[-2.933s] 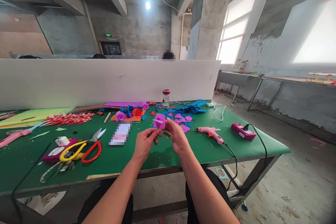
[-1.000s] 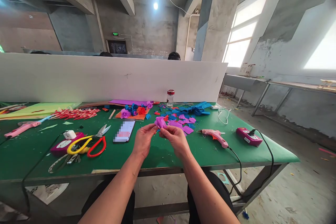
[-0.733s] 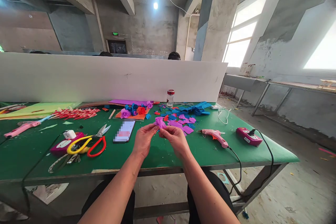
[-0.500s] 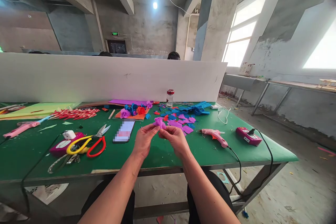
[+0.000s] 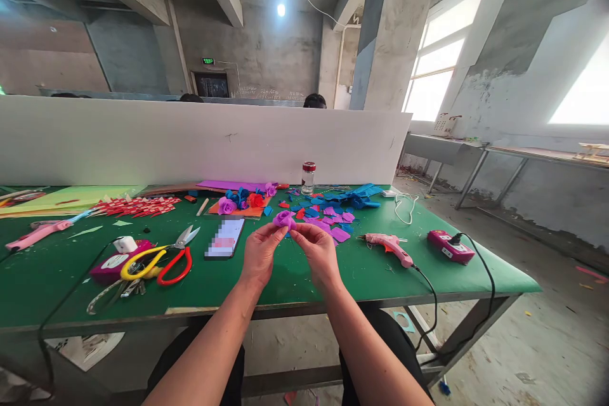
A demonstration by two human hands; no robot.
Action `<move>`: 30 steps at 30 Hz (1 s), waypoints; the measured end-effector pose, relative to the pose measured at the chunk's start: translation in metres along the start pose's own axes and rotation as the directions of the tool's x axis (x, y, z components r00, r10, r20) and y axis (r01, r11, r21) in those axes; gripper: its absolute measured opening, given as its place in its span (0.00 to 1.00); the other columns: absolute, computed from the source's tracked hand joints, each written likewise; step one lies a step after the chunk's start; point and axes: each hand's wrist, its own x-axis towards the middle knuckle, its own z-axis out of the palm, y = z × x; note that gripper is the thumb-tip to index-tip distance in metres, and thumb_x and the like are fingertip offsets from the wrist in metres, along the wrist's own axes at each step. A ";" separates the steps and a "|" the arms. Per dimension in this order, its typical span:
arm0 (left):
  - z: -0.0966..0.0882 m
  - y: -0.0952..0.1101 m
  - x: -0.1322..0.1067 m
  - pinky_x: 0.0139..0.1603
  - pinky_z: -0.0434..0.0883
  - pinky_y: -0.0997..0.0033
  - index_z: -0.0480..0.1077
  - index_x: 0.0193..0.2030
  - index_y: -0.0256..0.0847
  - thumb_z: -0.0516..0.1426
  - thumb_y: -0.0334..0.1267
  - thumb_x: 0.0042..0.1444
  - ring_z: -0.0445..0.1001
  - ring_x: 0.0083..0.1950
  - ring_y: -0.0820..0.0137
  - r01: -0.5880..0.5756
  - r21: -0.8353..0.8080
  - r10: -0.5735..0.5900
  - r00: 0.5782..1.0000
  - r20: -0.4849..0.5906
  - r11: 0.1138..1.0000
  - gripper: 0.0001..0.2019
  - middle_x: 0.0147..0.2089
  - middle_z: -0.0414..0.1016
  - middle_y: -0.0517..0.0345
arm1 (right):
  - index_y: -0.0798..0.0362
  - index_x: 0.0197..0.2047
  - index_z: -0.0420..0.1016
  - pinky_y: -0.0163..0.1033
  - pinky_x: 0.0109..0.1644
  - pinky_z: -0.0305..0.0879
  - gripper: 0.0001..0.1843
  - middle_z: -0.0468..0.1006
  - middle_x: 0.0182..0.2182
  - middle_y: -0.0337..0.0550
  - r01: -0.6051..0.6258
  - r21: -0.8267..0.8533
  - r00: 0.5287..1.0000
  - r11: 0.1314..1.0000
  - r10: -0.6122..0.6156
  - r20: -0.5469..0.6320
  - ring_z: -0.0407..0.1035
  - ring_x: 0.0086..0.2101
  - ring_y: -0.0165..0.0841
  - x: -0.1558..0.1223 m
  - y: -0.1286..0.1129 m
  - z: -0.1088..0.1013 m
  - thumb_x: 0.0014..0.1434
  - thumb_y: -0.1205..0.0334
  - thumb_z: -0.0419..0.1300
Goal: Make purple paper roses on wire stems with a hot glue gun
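A purple crepe-paper flower (image 5: 284, 220) is held up between my two hands above the green table (image 5: 228, 282). My left hand (image 5: 262, 250) pinches its base from the left. From the right, the thumb and fingers of my right hand (image 5: 314, 246) pinch its lower right edge. Just beyond lie cut purple paper pieces (image 5: 340, 234) and blue paper scraps (image 5: 364, 195). Several finished paper flowers (image 5: 227, 205) in purple, blue and red rest on an orange sheet behind my left hand.
To the right lie a pink glue gun (image 5: 391, 247) and a magenta power strip (image 5: 451, 247), both corded. At left are scissors (image 5: 176, 257), a phone (image 5: 225, 238) and another glue gun (image 5: 40, 234). A jar (image 5: 308, 179) stands before the white partition (image 5: 200, 139).
The purple flower has turned and tilted a little to the left, showing more of its spiral petals. My right hand has shifted slightly; both hands keep pinching it.
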 end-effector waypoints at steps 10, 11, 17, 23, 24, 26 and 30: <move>0.003 0.000 0.000 0.48 0.68 0.64 0.81 0.33 0.43 0.68 0.40 0.41 0.75 0.45 0.63 -0.005 -0.037 0.004 1.000 -0.015 0.999 0.10 0.37 0.82 0.54 | 0.51 0.36 0.83 0.42 0.43 0.70 0.10 0.84 0.33 0.43 0.141 -0.249 0.983 0.958 -0.165 -0.079 0.75 0.35 0.38 -0.004 0.003 0.003 0.53 0.56 0.64; 0.002 -0.001 0.000 0.47 0.68 0.65 0.81 0.33 0.43 0.69 0.40 0.41 0.75 0.44 0.63 -0.006 -0.043 0.005 1.000 -0.018 0.999 0.10 0.36 0.82 0.54 | 0.50 0.36 0.83 0.43 0.43 0.70 0.10 0.84 0.33 0.43 0.144 -0.287 0.980 0.947 -0.176 -0.090 0.76 0.35 0.38 -0.005 0.003 0.003 0.53 0.56 0.64; 0.002 -0.001 0.000 0.39 0.67 0.70 0.81 0.32 0.43 0.69 0.40 0.41 0.73 0.35 0.70 0.008 -0.050 -0.010 0.999 -0.039 0.999 0.10 0.32 0.81 0.57 | 0.50 0.37 0.82 0.42 0.45 0.69 0.10 0.83 0.35 0.43 0.169 -0.297 0.977 0.940 -0.200 -0.078 0.75 0.37 0.38 -0.005 0.004 0.003 0.54 0.55 0.63; 0.004 -0.001 -0.003 0.39 0.67 0.70 0.81 0.32 0.42 0.69 0.40 0.41 0.74 0.37 0.68 0.021 -0.050 -0.023 0.999 -0.037 0.999 0.10 0.34 0.81 0.56 | 0.53 0.36 0.81 0.41 0.44 0.70 0.13 0.83 0.34 0.45 0.116 -0.110 0.991 0.987 -0.122 -0.048 0.75 0.37 0.37 0.000 0.009 0.001 0.50 0.53 0.67; 0.005 -0.002 -0.003 0.40 0.68 0.69 0.80 0.32 0.42 0.68 0.40 0.41 0.75 0.37 0.67 0.017 -0.048 -0.019 0.999 -0.042 0.999 0.10 0.34 0.81 0.55 | 0.53 0.36 0.81 0.42 0.45 0.70 0.14 0.83 0.34 0.45 0.115 -0.119 0.991 0.986 -0.123 -0.057 0.75 0.37 0.37 -0.001 0.009 0.001 0.50 0.52 0.67; 0.006 -0.003 -0.003 0.42 0.68 0.67 0.80 0.32 0.42 0.68 0.40 0.41 0.75 0.39 0.66 0.007 -0.046 -0.010 0.999 -0.050 0.999 0.10 0.35 0.82 0.55 | 0.52 0.36 0.81 0.42 0.45 0.70 0.14 0.83 0.33 0.45 0.116 -0.144 0.989 0.983 -0.127 -0.074 0.75 0.36 0.38 -0.001 0.009 0.000 0.50 0.51 0.66; 0.006 -0.005 -0.003 0.45 0.69 0.66 0.80 0.32 0.42 0.69 0.40 0.41 0.76 0.39 0.66 -0.006 -0.050 0.003 0.998 -0.060 0.999 0.10 0.35 0.82 0.55 | 0.52 0.34 0.82 0.42 0.44 0.69 0.13 0.83 0.32 0.45 0.113 -0.170 0.987 0.979 -0.129 -0.091 0.75 0.36 0.38 -0.002 0.008 0.000 0.50 0.51 0.66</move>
